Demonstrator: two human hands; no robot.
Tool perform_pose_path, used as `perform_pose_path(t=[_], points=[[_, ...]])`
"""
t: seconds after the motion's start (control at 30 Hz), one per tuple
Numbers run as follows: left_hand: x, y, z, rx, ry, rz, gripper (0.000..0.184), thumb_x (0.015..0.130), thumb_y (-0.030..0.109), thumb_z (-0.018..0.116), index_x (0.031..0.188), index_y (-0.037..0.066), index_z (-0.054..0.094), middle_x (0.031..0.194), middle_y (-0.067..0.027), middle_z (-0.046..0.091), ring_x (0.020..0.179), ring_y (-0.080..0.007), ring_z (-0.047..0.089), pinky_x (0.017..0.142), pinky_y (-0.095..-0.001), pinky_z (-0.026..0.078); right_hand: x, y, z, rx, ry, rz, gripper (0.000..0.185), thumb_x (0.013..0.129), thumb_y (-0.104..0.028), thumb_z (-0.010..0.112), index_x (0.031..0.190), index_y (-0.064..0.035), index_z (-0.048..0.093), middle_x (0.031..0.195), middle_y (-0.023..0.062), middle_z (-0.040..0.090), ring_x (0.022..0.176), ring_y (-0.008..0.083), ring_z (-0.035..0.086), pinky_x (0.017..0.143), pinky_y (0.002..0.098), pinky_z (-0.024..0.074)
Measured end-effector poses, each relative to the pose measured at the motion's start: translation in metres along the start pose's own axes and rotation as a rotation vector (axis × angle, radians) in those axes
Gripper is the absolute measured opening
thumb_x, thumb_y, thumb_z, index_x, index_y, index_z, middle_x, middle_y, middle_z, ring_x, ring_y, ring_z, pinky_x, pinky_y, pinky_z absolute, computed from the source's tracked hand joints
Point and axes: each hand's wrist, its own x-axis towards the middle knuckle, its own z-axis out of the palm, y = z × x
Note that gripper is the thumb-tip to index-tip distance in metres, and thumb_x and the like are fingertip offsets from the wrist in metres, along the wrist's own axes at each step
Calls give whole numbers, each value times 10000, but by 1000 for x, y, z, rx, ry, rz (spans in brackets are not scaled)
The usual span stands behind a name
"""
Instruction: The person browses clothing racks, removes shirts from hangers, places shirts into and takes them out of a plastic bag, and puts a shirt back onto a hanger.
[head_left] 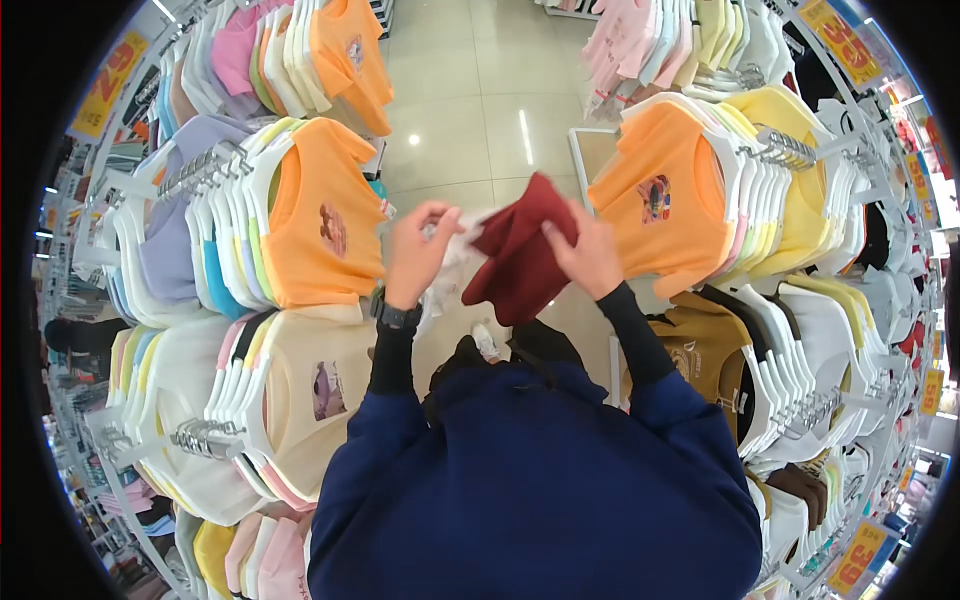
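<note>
A folded dark red garment [525, 255] hangs in front of my body. My right hand [588, 250] grips its right side, thumb on top of the fabric. To its left, my left hand [418, 250] has its fingers curled in a pinch and wears a black watch on the wrist. A crumpled, see-through whitish plastic wrapper [445, 285] hangs from those fingers and reaches toward the garment's left edge. Motion blurs the wrapper, and the garment hides part of it.
Racks of hung shirts line both sides, with an orange shirt [320, 215] on the left and another orange shirt [665, 190] on the right close to my hands. A tiled aisle floor [450, 120] runs ahead. Yellow price signs [845, 40] hang at the edges.
</note>
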Motion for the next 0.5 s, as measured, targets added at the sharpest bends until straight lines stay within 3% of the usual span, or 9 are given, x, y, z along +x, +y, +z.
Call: perform_pose_path(t=[0.03, 0.13, 0.17, 0.27, 0.37, 0.43, 0.5], points=[[3, -10, -6, 87, 12, 7, 217, 972, 181, 563, 918, -9, 654, 777, -51, 683, 793, -97, 605, 836, -272, 451, 15, 6, -1, -21, 70, 70, 327, 864, -208, 661, 1101, 9, 599, 865, 223, 673, 823, 398, 648, 722, 430, 514], [12, -57, 3, -64, -104, -81, 282, 971, 225, 553, 956, -26, 679, 817, -83, 718, 805, -120, 640, 814, -284, 478, 54, 5, -14, 138, 184, 139, 318, 886, -239, 656, 1062, 23, 618, 845, 222, 679, 805, 386, 660, 705, 399, 514], [15, -69, 14, -22, -162, -169, 345, 1018, 255, 458, 944, 2, 680, 823, -60, 711, 783, -117, 609, 879, -305, 455, 65, 10, -11, 235, 217, 158, 327, 891, -255, 661, 1052, 27, 628, 867, 195, 692, 806, 320, 680, 721, 365, 512], [38, -108, 56, -126, -366, -251, 449, 1039, 357, 377, 1064, 16, 669, 899, -49, 721, 805, -118, 621, 863, -297, 453, 97, 18, -3, 462, 259, 202, 340, 897, -250, 659, 1084, 31, 624, 887, 149, 702, 819, 242, 676, 758, 346, 508], [83, -123, 89, -350, -306, -643, 521, 1033, 445, 347, 1236, 36, 600, 1016, -45, 717, 899, -125, 635, 837, -282, 469, 123, 20, 4, 626, 237, 279, 341, 917, -240, 646, 1138, 17, 614, 1007, 112, 694, 904, 181, 649, 820, 318, 497], [116, -147, 97, -526, -311, -760, 543, 1013, 512, 351, 1285, 90, 558, 1161, 4, 656, 976, -122, 617, 843, -275, 468, 136, 14, 13, 1038, 175, 498, 358, 931, -246, 635, 1183, 4, 593, 1086, 103, 671, 958, 168, 634, 852, 302, 488], [139, -149, 113, -785, -111, -700, 476, 1002, 501, 394, 1272, 144, 558, 1195, 31, 634, 1025, -132, 616, 827, -297, 484, 150, 21, 18, 1328, 33, 698, 390, 950, -261, 616, 1242, -9, 556, 1150, 87, 641, 1022, 147, 612, 879, 287, 484]])
